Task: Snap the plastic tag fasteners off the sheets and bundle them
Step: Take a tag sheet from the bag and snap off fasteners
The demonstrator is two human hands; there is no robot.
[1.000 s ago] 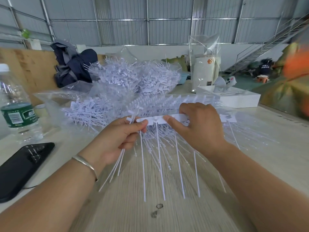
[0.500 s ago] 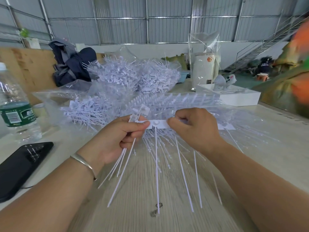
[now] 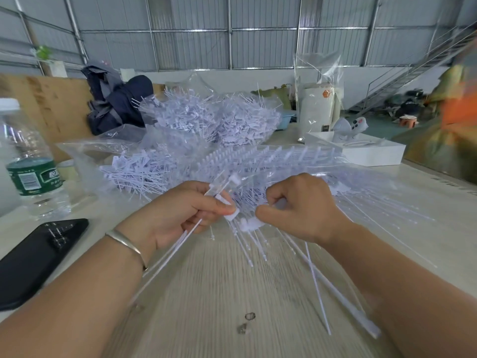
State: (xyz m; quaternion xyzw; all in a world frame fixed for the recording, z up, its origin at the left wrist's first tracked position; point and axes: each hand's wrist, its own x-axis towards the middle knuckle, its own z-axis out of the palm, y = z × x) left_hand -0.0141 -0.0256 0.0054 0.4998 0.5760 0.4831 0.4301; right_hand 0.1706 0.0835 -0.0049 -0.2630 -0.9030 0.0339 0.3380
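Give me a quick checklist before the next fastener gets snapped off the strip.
1. Left hand grips the snapped-off fasteners: ok.
2. Right hand holds the strip: ok.
3. Fasteners remain on the strip: ok, tails hang below.
4. Bundle tails aligned: cannot tell, blurred.
5. Phone and water bottle clear of both hands: ok.
6. Small metal bits on the table clear of the tails: cannot tell.
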